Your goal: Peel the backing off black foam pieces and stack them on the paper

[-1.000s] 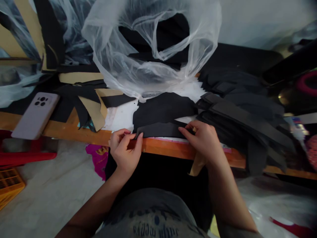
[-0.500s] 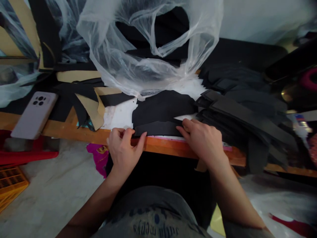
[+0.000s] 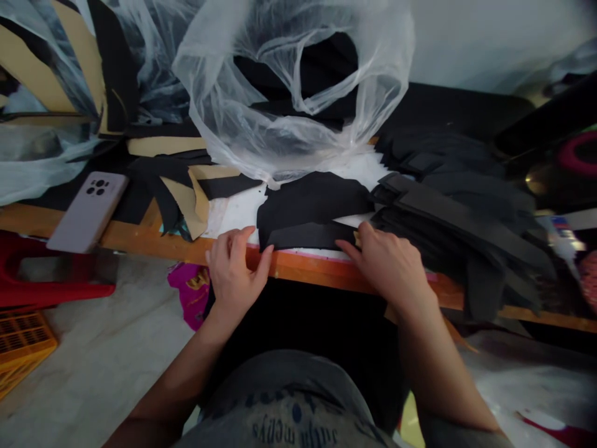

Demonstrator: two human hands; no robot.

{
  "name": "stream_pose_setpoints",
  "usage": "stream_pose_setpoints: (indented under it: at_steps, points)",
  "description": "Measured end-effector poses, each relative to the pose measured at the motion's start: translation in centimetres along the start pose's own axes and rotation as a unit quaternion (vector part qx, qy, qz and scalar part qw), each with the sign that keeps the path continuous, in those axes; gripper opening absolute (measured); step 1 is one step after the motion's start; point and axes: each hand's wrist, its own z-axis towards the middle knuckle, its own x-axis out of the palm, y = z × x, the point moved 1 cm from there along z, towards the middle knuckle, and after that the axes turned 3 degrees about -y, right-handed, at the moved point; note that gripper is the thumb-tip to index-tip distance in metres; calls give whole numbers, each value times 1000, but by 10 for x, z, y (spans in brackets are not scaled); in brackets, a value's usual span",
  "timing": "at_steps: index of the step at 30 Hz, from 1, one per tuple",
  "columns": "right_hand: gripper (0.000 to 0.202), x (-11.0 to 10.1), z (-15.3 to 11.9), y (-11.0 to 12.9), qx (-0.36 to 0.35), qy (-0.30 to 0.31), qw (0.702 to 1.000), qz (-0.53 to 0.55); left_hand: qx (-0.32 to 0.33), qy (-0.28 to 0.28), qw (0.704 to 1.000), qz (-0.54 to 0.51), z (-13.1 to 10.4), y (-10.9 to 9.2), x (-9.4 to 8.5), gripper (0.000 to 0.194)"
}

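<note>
A narrow black strip (image 3: pixel 305 236) of sheet material lies along the front edge of a larger black cut piece (image 3: pixel 317 200), both flat on a white surface. At the strip's right end, my right hand (image 3: pixel 389 261) pinches it between thumb and fingers; a bit of tan shows at the fingertips. My left hand (image 3: pixel 237 270) is by the left end of the strip, thumb and forefinger apart, with nothing visibly gripped. Whether the left fingertips touch the strip's corner I cannot tell.
Stacked black strips (image 3: pixel 443 218) are heaped to the right. Behind is a clear plastic bag (image 3: pixel 289 137) with dark material in it. On the left lie tan-backed black offcuts (image 3: pixel 184 199) and a phone (image 3: pixel 88 211). The wooden table edge (image 3: pixel 298 266) runs in front.
My left fingers have parted and come off the strip's left end. My right hand stays at the right end, where tan now shows. The view has shifted slightly left.
</note>
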Motion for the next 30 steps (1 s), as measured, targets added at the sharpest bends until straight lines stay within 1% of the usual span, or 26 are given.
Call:
stream_pose_setpoints:
  at_steps: [2,4,7,10,11,12,13,15,16,17,18,20,21,22,24,25,28,30]
  points:
    - [34,3,0,-1,5,1,1000,7,9,11,1000,9,3,1,3,32]
    - [31,5,-1,-4,14,0,1000,21,9,35,999,22,6,2,6,28]
    - [34,6,-8,-17,43,-11,998,38,2,58,998,12,10,2,9,24]
    - [39,4,-20,-37,113,-31,993,20,-2,57,998,-12,11,0,8,25]
    - [37,4,-25,-43,132,-47,990,18,6,51,999,-16,10,0,8,26]
    - [33,4,-28,-46,134,-71,988,28,20,40,999,-18,10,-1,8,27]
    - [28,5,-31,-47,114,-100,987,53,41,27,999,-20,10,-3,8,28]
    - [21,11,-31,-40,22,-143,981,129,99,10,995,-31,10,-6,9,30]
    - [19,15,-29,-34,-23,-145,976,163,132,10,990,-36,10,-7,10,31]
    - [18,20,-26,-27,-50,-134,972,186,163,16,986,-41,11,-9,11,31]
    - [19,25,-23,-20,-53,-116,973,194,185,25,982,-42,11,-9,13,31]
    - [22,33,-16,-10,-9,-93,980,178,203,38,978,-38,12,-9,16,32]
    - [26,36,-14,-8,10,-93,981,167,205,45,977,-36,13,-9,17,33]
    - [32,37,-12,-7,13,-96,982,161,206,55,976,-40,14,-8,18,35]
    - [38,36,-10,-7,-9,-106,982,159,209,76,973,-61,17,-7,18,36]
    - [37,36,-10,-8,-22,-113,980,160,209,84,971,-74,19,-6,18,36]
    - [28,33,-12,-9,-46,-158,970,178,207,92,969,-101,24,-5,16,31]
    - [19,31,-18,-10,-78,-195,956,207,211,91,965,-123,25,-3,15,27]
